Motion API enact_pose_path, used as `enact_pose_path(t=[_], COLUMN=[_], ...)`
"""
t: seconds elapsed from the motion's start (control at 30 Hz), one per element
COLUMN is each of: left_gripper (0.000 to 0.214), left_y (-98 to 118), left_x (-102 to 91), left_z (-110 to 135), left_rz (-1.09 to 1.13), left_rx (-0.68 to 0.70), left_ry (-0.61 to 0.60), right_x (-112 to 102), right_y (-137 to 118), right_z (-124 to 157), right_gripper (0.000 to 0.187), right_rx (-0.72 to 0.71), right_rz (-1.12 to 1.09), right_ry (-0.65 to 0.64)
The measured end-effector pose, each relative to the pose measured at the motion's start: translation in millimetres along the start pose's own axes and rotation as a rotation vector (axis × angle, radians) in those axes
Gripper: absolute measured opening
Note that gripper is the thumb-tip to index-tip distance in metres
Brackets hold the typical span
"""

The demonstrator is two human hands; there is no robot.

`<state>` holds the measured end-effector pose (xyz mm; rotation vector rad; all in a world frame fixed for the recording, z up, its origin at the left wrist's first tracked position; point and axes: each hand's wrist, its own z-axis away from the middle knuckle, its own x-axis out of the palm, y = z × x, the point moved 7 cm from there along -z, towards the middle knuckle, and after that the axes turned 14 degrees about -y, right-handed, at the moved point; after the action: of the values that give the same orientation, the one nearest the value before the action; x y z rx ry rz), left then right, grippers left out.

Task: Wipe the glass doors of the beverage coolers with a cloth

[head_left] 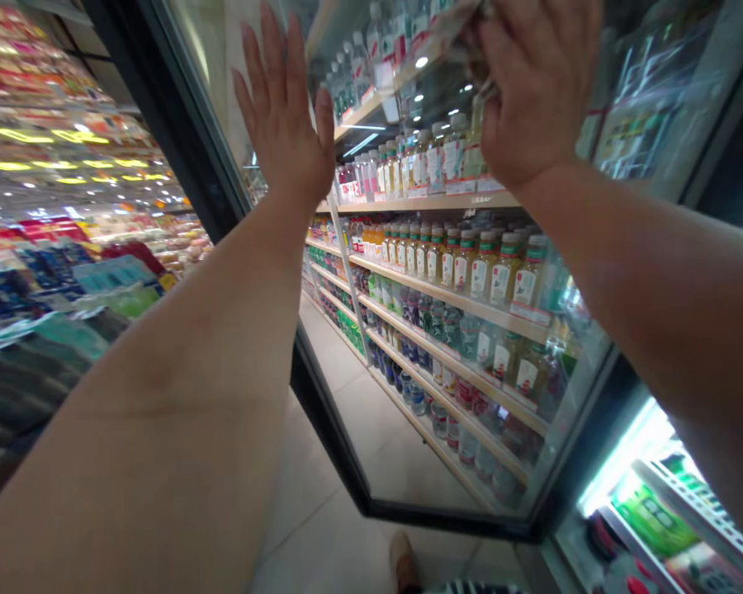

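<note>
A crinkled, see-through plastic packet (pixel 464 29) is being clamped in the right hand (pixel 536 91) at the top edge of the view, with part of it cut off by the frame. It is being judged light, soft and slippery, best taken across its body. The left hand (pixel 281 107) is being held open and well apart from the right, with its palm being turned toward the black-framed glass door (pixel 409 513); contact with the pane cannot be told. A shoe toe (pixel 402 561) is being shown low down on the tiled floor (pixel 309 528). At lower right, a green packet (pixel 653 516) is being lit inside the cooler. Bottled drinks (pixel 470 264) are being seen through the glass on long shelves, while packaged goods (pixel 68 247) are being displayed in the aisle at left.
</note>
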<state>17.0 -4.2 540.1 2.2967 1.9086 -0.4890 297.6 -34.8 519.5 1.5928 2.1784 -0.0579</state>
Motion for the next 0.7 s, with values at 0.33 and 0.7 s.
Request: enact_pose_path(t=[0.33,0.7], left_gripper=[0.07,0.07], left_y=[9,6], left_x=[-7.3,-7.5], left_z=[6,9], left_rz=[0.024,0.138], left_rx=[-0.065,-0.03], left_ry=[-0.049,-0.057], right_x=[7,9], right_y=[-64,-73], right_z=[13,-1], right_gripper=[0.055,0.053], right_rx=[-0.731,-0.546], right_rz=[0.198,0.019], right_ry=[-0.269,-0.218])
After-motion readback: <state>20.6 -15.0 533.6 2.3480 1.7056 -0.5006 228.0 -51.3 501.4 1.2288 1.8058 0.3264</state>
